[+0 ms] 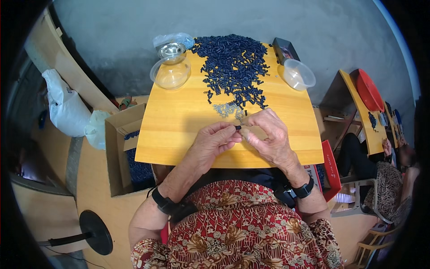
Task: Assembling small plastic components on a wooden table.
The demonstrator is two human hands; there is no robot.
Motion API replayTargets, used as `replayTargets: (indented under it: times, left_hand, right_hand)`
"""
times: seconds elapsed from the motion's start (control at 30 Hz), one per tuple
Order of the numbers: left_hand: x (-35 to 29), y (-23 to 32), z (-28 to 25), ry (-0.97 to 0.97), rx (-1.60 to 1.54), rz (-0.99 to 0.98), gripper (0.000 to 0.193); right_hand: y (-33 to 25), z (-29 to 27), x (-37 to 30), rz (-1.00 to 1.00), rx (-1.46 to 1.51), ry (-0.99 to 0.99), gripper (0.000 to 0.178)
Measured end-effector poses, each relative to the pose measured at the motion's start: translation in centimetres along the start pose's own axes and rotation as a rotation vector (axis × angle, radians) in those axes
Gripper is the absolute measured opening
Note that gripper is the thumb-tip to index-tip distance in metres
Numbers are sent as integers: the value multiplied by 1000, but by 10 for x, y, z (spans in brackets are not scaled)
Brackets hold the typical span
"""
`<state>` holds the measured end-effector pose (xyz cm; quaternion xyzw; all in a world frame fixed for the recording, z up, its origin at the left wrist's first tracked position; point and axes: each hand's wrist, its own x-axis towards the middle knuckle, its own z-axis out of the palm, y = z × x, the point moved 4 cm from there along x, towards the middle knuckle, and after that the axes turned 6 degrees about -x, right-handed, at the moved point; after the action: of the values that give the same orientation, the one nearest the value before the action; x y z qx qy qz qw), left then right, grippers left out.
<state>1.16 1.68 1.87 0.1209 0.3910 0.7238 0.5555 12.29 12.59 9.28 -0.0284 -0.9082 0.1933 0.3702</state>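
Close to the table's front edge, my left hand (212,140) pinches a small dark cylindrical piece (238,127) between thumb and fingers. My right hand (271,137) meets it from the other side, its finger and thumb curled together at the piece's end; whatever they grip is too small to make out. Just beyond my fingertips lies a little heap of small clear-grey parts (225,110). Behind that, a large pile of dark blue-black cylindrical pieces (235,60) spreads to the table's far edge.
Clear plastic bowls (170,80) (299,76) stand at the far left and far right of the yellow table (168,125). A dark box (285,50) sits at the back right. On the floor to the left is a cardboard box (117,152) of dark pieces. Another person (387,188) sits at right.
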Motion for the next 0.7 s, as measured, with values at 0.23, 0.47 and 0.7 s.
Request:
replayTargets:
  times: [0.23, 0.47, 0.7]
  left_hand:
    - [-1, -2, 3, -75, -39, -7, 16]
    - [-6, -2, 4, -19, -48, -33, 12]
    - [-8, 0, 8, -51, -62, -16, 12]
  right_hand:
    - [-4, 1, -2, -123, -37, 8, 17]
    - [-11, 8, -3, -202, -136, -4, 23]
    - [-8, 8, -6, -190, -110, 71, 24]
